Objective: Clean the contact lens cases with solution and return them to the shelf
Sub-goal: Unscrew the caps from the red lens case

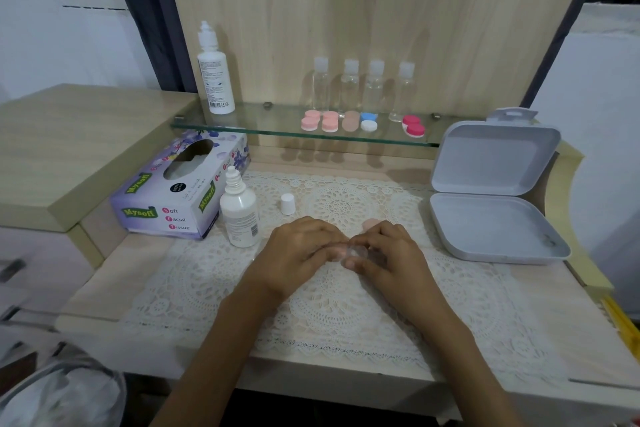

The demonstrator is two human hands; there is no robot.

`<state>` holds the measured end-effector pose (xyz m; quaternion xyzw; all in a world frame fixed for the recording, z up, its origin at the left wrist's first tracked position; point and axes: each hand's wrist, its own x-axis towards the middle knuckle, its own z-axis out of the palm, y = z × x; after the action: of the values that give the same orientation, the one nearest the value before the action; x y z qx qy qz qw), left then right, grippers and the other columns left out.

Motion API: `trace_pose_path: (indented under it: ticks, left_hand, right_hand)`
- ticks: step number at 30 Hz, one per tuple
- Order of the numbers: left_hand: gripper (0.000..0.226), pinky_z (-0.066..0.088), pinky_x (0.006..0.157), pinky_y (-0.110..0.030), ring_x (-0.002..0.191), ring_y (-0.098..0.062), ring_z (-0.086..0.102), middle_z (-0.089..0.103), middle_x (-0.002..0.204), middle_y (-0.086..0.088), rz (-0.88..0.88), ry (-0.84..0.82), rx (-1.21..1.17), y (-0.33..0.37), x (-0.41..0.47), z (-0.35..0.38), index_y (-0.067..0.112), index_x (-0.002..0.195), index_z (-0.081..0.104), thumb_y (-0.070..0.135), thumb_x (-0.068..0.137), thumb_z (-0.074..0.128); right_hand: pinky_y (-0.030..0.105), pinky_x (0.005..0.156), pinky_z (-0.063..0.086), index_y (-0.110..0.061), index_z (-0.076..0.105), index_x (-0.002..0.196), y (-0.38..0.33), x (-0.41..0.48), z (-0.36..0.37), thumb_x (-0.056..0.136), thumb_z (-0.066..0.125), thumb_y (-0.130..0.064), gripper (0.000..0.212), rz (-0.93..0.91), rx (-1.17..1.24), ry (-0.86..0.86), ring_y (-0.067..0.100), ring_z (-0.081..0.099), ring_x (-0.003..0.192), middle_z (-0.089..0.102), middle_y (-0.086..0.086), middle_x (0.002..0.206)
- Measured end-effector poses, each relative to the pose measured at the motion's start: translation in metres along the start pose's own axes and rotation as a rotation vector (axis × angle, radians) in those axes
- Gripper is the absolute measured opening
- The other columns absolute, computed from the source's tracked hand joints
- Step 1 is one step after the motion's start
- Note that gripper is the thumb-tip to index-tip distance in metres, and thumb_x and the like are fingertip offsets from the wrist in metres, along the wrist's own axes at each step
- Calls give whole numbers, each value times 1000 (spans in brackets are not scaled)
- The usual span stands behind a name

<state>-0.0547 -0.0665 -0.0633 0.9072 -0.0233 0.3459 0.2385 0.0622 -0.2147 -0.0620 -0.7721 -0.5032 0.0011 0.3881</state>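
Pale wood desk [104, 270] under a lace mat [194, 281]: the open bottle [239, 215] stands left, its cap [287, 203] off beside it. My left grip [298, 253] pinches one end of the clear case [353, 253] just over the mat, and my right grip [388, 256] pinches the other. I should keep it level, wells up, so no solution spills. My fingers hide the wells; a pink lid [370, 224] peeks out behind my right grip.

Pale wood-grain worktop [114, 274]; white lace mat [346, 308] patterned in round floral medallions. The lilac cardboard tissue box [162, 204] bears violet flowers and green logos. The plastic solution bottle [239, 215] is white, the hinged plastic box [491, 159] grey. On the green-edged glass shelf [270, 120]: pink round lens cases [310, 121], a beige case [350, 121], a blue-and-white case [369, 121], a magenta-and-white case [414, 126]. The small held lens case [356, 253] is clear.
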Motion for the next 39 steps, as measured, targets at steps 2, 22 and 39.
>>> trace_pose_path:
  ticks: [2,22,39]
  left_hand:
    - [18,52,76,-29,89,-6,63,70,96,8,1,-16,4,-1,0,1,18,97,74,27,86,64]
    - [43,51,77,-29,87,-4,58,64,94,13,-268,-49,-12,2,-1,-2,24,103,68,54,72,65]
    - [43,44,77,-17,88,-7,56,60,95,14,-306,-68,-35,3,-1,-1,25,103,65,55,71,66]
  right_hand:
    - [7,74,29,-20,72,103,0,0,0,79,74,-31,26,-1,2,-2,5,42,94,49,-17,88]
    - [8,76,30,-23,71,105,1,-1,0,78,69,-47,37,-6,-4,1,5,43,98,53,-13,95]
    - [18,80,38,-21,71,107,1,0,0,78,72,-41,35,10,2,1,8,45,99,56,-9,96]
